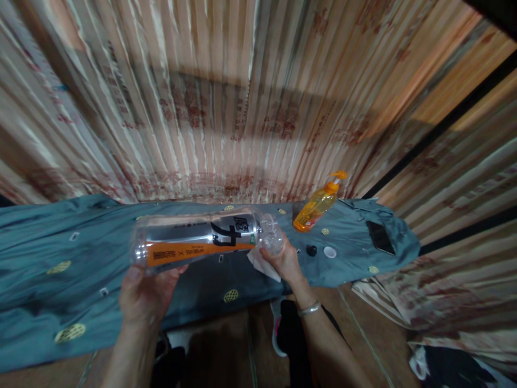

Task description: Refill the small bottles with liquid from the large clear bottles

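A large clear plastic bottle [194, 237] with a silver and orange label lies sideways in the air over the cloth-covered table. My left hand [147, 296] supports it from below at the base end, thumb on the near side. At the neck end, the fingers of my right hand [287, 261] are closed around the clear neck. Below that hand hangs or lies a white tissue [263, 265]; I cannot tell whether the fingers also grip it. Just right of it on the cloth are a small black cap [311, 250] and a white round lid [330, 252].
An orange pump bottle [315, 209] stands on the teal patterned cloth [92, 269] near the back. A black phone [380, 237] lies at the right end. Printed plastic sheeting [226, 108] rises behind, with a dark pole [440, 126] at right. A dark bundle [456, 366] sits on the floor.
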### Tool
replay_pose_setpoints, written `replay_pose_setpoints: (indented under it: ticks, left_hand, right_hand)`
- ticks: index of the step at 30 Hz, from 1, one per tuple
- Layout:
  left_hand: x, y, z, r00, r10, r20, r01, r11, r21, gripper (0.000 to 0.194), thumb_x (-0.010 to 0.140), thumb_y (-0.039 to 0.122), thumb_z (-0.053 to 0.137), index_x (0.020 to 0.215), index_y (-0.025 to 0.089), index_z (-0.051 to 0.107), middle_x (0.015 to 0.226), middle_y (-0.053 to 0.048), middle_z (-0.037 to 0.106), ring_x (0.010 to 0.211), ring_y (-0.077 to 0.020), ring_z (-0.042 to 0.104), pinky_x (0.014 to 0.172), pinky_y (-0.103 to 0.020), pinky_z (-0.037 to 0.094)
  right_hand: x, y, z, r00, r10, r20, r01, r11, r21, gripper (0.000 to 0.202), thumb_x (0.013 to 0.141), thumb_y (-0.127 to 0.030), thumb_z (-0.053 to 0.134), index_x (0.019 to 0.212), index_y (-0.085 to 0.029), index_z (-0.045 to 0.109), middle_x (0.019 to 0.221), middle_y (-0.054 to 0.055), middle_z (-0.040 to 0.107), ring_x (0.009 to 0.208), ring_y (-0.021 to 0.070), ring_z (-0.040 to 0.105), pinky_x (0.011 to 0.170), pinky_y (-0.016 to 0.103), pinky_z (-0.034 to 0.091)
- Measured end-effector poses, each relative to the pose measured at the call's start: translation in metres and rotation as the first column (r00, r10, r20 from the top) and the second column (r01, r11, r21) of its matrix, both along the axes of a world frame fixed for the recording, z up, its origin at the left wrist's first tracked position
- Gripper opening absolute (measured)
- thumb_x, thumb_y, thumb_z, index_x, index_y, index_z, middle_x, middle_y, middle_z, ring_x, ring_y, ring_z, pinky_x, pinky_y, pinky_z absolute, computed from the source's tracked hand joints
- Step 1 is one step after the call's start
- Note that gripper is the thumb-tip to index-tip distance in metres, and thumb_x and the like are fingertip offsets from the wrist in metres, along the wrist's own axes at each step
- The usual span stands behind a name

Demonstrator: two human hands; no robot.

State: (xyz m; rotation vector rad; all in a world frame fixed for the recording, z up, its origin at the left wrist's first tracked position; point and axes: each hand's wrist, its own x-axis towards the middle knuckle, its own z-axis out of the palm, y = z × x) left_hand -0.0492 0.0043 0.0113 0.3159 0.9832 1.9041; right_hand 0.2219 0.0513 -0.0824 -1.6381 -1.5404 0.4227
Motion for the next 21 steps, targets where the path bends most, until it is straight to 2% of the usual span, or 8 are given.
replay_pose_setpoints:
  ticks: [3, 9, 16, 21]
  left_hand:
    - [0.0013, 0.0006, 0.0012, 1.0, 0.008, 0.004, -0.008, 1.0, -0.006, 0.067, 0.009, 0.054, 0.097, 0.064, 0.024, 0.074, 0.063, 0.002, 0.074, 0.057, -0.0219, 0.069, 0.042, -0.033, 0.062]
    - [-0.0001, 0.0025, -0.002, 0.999, -0.021, -0.038, 0.022, 0.999, 0.027, 0.062, 0.015, 0.058, 0.096, 0.06, 0.023, 0.072, 0.062, 0.0, 0.074, 0.057, -0.0217, 0.069, 0.044, -0.032, 0.062]
    - [-0.0017, 0.0024, -0.0066, 1.0, -0.017, -0.012, 0.018, 0.997, 0.074, 0.064, 0.021, 0.053, 0.097, 0.074, 0.023, 0.077, 0.066, 0.002, 0.076, 0.056, -0.0228, 0.07, 0.042, -0.034, 0.062]
    - [-0.0008, 0.0027, -0.005, 1.0, -0.01, -0.006, 0.011, 0.999, 0.041, 0.063, 0.018, 0.054, 0.097, 0.069, 0.023, 0.075, 0.065, 0.003, 0.075, 0.057, -0.022, 0.07, 0.042, -0.033, 0.063]
  right_hand:
    - [-0.0005, -0.0006, 0.0013, 1.0, 0.003, 0.004, -0.003, 1.0, 0.008, 0.059, 0.074, -0.04, 0.077, 0.13, -0.024, 0.066, 0.125, 0.011, 0.078, 0.116, 0.0316, 0.075, 0.103, 0.049, 0.06]
    - [-0.002, -0.0014, 0.0054, 1.0, 0.002, 0.011, -0.002, 1.0, 0.005, 0.058, 0.073, -0.037, 0.078, 0.129, -0.025, 0.067, 0.122, 0.01, 0.079, 0.112, 0.0324, 0.076, 0.099, 0.048, 0.062]
    - [-0.0018, -0.001, 0.004, 1.0, -0.007, -0.002, 0.007, 1.0, -0.005, 0.058, 0.073, -0.038, 0.078, 0.128, -0.023, 0.067, 0.122, 0.011, 0.079, 0.112, 0.0332, 0.076, 0.099, 0.048, 0.062]
    - [-0.002, -0.0011, 0.0044, 1.0, 0.003, -0.016, -0.003, 1.0, -0.004, 0.058, 0.074, -0.039, 0.077, 0.128, -0.023, 0.067, 0.126, 0.012, 0.077, 0.117, 0.0336, 0.074, 0.103, 0.049, 0.06]
